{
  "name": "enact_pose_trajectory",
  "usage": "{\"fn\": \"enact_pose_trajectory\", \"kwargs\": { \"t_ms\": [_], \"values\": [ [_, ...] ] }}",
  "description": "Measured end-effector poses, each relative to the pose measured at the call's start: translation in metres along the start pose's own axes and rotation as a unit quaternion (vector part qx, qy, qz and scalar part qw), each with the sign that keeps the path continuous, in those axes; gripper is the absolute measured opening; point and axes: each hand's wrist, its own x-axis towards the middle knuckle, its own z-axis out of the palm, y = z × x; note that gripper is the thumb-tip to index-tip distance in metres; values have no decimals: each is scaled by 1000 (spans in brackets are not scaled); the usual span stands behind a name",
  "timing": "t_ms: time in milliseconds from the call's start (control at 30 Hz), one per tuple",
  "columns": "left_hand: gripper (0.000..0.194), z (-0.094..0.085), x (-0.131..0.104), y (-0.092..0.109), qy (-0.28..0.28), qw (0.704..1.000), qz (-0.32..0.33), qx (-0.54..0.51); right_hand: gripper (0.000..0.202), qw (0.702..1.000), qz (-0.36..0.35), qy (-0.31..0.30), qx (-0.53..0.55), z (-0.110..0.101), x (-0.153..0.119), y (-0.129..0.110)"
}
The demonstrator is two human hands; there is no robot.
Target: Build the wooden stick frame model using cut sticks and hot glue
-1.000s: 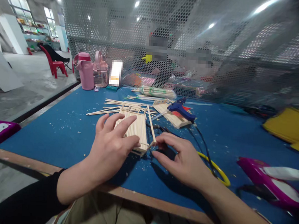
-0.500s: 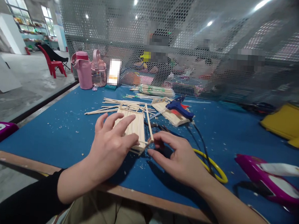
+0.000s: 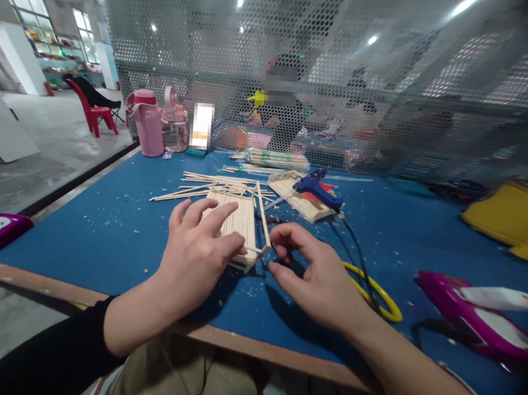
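Observation:
A small panel of wooden sticks (image 3: pixel 238 217) with raised stick edges sits on the table in front of me. My left hand (image 3: pixel 201 241) lies over its left side, fingers apart, with the thumb pressing by the near edge; its grip underneath is hidden. Along the panel's right side a single wooden stick (image 3: pixel 263 215) slants up, its lower end meeting the near right corner. Just right of that corner my right hand (image 3: pixel 306 271) is open, thumb and fingers curved and apart, touching nothing. Loose wooden sticks (image 3: pixel 197 180) lie behind the panel.
A blue glue gun (image 3: pixel 318 190) rests on another stick piece (image 3: pixel 310 211), its cord running beside a yellow ring (image 3: pixel 393 313). Bundled sticks (image 3: pixel 277 159), a pink jug (image 3: pixel 148 125) and a clear bottle (image 3: pixel 175 129) stand farther back. A purple device (image 3: pixel 458 305) lies right. Behind is perforated mesh (image 3: pixel 201 50).
My right hand has let go of the slanting stick's lower end and drawn slightly right. That stick stays at the panel's corner. My left hand has hardly moved.

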Motion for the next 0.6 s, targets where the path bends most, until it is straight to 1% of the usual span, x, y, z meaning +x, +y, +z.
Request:
{"fn": "enact_pose_trajectory", "kwargs": {
  "t_ms": [200,300,500,600],
  "values": [
    [14,0,0,0,0,1000,-8,1,12,1000,5,2,-11,0,0,1],
    [14,0,1,0,-7,1000,-6,-3,11,1000,4,7,-13,0,0,1],
    [15,1,1,-1,-11,1000,-4,-7,12,1000,3,-8,-12,2,1,-1],
    [15,2,0,-1,-15,1000,-6,-11,15,1000,6,0,-16,2,1,0]
  ]
}}
